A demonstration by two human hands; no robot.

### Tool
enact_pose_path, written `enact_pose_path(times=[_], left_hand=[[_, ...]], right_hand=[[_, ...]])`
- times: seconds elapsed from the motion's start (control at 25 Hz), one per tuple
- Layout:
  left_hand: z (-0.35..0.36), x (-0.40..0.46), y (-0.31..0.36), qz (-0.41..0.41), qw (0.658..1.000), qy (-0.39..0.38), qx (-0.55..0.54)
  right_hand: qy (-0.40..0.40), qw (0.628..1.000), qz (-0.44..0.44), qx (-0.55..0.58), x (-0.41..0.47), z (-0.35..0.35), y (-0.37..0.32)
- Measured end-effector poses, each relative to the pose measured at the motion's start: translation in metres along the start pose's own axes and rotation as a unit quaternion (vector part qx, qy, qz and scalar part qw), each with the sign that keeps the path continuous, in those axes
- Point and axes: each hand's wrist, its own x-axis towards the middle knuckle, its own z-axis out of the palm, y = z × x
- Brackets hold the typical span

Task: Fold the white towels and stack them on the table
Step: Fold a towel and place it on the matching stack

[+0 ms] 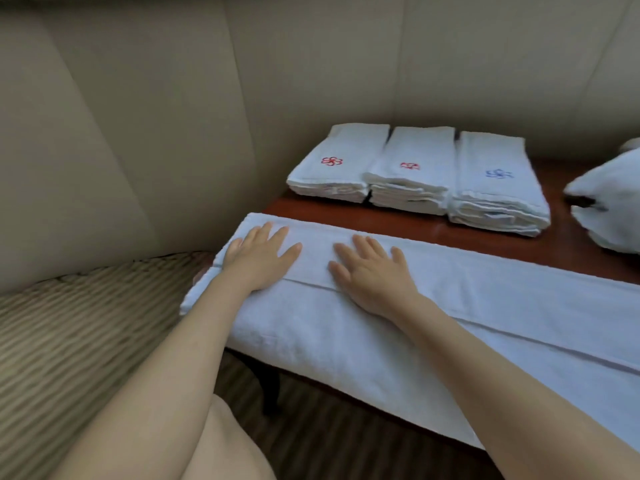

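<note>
Pressing flat left hand (259,258), right hand (370,271) on long towel (346,327); table (415,225).

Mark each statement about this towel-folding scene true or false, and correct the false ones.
1. Both hands lie flat on the long white towel. True: left hand, right hand.
2. Three stacks of folded towels sit at the back of the table. True.
3. All three stacks show red emblems. False: the right stack has a blue one; the left stack and middle stack have red.
4. The left hand grips a towel corner. False: its fingers are straight, pressing down.
5. The long towel lies on the floor. False: it lies along the table's near edge.
</note>
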Motion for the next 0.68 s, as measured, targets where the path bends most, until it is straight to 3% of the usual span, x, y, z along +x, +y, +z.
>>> enact_pose_path(times=[0.28, 0.44, 0.52, 0.6, 0.68], left_hand=[[0.001, 0.007, -0.011, 0.033, 0.998, 0.055, -0.002], [-0.006, -0.036, 0.000, 0.088, 0.979, 0.180, -0.042], [-0.006, -0.053, 0.007, 0.130, 0.976, 0.153, -0.080], [-0.005, -0.056, 0.009, 0.125, 0.984, 0.083, -0.095], [-0.005, -0.049, 0.007, 0.117, 0.988, 0.060, -0.085]], right_hand=[[0.001, 1.000, 0.014, -0.007, -0.001, 0.001, -0.001], [0.153, 0.986, -0.035, 0.056, -0.031, -0.007, -0.012], [0.147, 0.983, -0.048, 0.094, -0.053, -0.008, -0.020], [0.066, 0.996, -0.029, 0.044, -0.068, 0.003, -0.023], [0.034, 0.999, -0.021, -0.001, -0.066, 0.008, -0.023]])
